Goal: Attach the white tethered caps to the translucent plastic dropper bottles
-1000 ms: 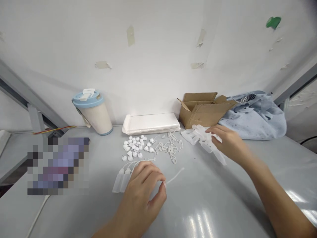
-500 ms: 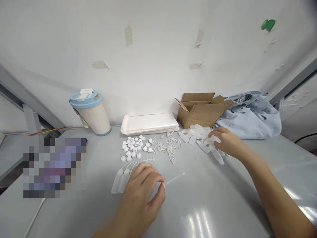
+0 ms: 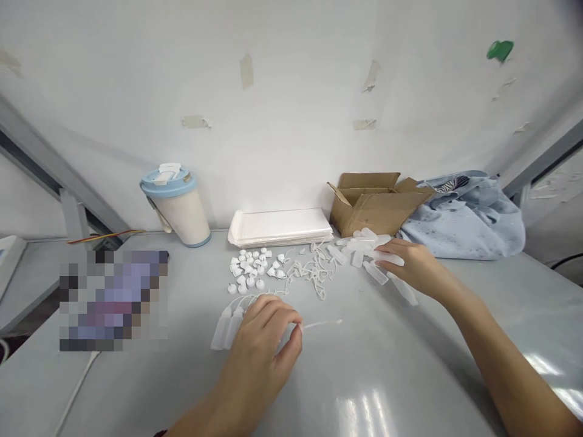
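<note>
From where I stand, the person's left hand [image 3: 262, 352] is above the gray tabletop [image 3: 364, 370], thumb and forefinger pinched together on the end of a thin white tube [image 3: 322, 325], whose free end points off to the right. Beside that hand, partly hidden by it, small translucent bottles [image 3: 223, 329] lie side by side with slender tubes curving from their necks. The right hand [image 3: 412, 267] reaches over to a loose heap of empty-looking plastic bottles [image 3: 362, 243] in front of the open cardboard box [image 3: 378, 211], and has one translucent bottle [image 3: 388, 257] gripped between thumb and fingers. Between the two hands, farther back, sit scattered white caps [image 3: 249, 265] and a tangle of pale tubes [image 3: 314, 274], just in front of a flat white stack [image 3: 282, 226]. A blue-lidded tumbler [image 3: 178, 209] stands by the wall at left; rumpled light-blue fabric [image 3: 464, 224] lies right of the box.
</note>
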`<state>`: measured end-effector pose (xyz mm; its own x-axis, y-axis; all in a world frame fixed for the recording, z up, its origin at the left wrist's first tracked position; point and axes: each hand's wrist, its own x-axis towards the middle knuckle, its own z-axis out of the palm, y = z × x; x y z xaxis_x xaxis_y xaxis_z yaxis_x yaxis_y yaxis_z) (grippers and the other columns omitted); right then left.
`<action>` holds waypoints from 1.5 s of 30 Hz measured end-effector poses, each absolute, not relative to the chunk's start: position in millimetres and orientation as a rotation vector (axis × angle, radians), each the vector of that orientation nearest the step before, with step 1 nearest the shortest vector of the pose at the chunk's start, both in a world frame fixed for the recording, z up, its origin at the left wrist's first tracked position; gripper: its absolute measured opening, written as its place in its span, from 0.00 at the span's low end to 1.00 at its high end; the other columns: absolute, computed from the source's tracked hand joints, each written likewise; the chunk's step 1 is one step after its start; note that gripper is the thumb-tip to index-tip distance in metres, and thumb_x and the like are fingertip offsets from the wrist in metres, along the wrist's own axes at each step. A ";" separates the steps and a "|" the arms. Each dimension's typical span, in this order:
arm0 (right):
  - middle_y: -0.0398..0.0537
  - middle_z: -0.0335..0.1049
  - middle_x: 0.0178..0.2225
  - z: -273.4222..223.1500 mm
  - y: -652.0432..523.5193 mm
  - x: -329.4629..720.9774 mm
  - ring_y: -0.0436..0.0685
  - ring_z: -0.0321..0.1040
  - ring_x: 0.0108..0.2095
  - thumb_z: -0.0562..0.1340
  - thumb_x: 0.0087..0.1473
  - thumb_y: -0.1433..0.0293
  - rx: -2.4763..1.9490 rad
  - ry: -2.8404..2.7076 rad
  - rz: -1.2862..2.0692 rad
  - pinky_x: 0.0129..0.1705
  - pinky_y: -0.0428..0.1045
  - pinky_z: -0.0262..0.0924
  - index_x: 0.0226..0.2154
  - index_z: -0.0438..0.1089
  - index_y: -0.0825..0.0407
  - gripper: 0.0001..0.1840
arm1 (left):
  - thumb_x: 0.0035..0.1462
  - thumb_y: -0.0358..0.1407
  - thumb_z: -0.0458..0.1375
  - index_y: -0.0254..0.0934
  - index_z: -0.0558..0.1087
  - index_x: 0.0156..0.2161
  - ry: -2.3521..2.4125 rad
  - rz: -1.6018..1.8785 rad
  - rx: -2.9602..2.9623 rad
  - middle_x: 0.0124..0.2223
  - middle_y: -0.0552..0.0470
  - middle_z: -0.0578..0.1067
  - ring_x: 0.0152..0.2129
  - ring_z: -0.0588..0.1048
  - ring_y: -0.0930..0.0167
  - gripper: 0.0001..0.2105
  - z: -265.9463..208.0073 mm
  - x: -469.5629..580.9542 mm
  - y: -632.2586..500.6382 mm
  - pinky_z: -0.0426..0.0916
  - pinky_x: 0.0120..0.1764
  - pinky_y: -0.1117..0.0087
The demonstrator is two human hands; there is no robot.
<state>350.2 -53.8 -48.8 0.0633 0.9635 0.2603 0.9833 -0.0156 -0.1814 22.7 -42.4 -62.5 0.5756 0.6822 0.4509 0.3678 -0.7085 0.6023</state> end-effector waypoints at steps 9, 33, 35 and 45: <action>0.52 0.76 0.36 -41.0 -75.7 255.3 0.59 0.73 0.35 0.59 0.58 0.64 -1.548 -1.915 0.176 0.32 0.51 0.69 0.43 0.70 0.53 0.13 | 0.55 0.26 0.51 0.39 0.68 0.32 1.026 0.964 2.305 0.30 0.55 0.72 0.30 0.70 0.71 0.07 -57.3 22.6 -34.4 0.65 0.30 0.70; 0.50 0.75 0.36 -49.3 -103.9 201.3 0.55 0.68 0.29 0.56 0.60 0.72 -1.243 -2.045 0.394 0.36 0.52 0.62 0.48 0.63 0.54 0.14 | 0.55 0.29 0.53 0.39 0.70 0.30 1.153 1.036 2.237 0.24 0.58 0.70 0.18 0.66 0.75 0.06 -51.6 27.5 -36.7 0.62 0.21 0.74; 0.51 0.75 0.36 -50.7 -103.8 200.0 0.56 0.69 0.30 0.57 0.59 0.71 -1.261 -2.043 0.493 0.37 0.52 0.62 0.48 0.63 0.54 0.14 | 0.55 0.29 0.53 0.39 0.69 0.30 1.111 1.073 2.239 0.24 0.58 0.70 0.18 0.66 0.76 0.06 -52.1 28.0 -39.0 0.63 0.21 0.75; 0.50 0.75 0.32 -50.7 -101.3 200.2 0.58 0.68 0.32 0.55 0.61 0.67 -1.409 -1.981 0.653 0.35 0.52 0.62 0.48 0.67 0.55 0.15 | 0.58 0.25 0.52 0.39 0.70 0.35 0.859 1.152 2.162 0.32 0.54 0.73 0.28 0.72 0.74 0.07 -52.2 27.1 -42.5 0.71 0.27 0.75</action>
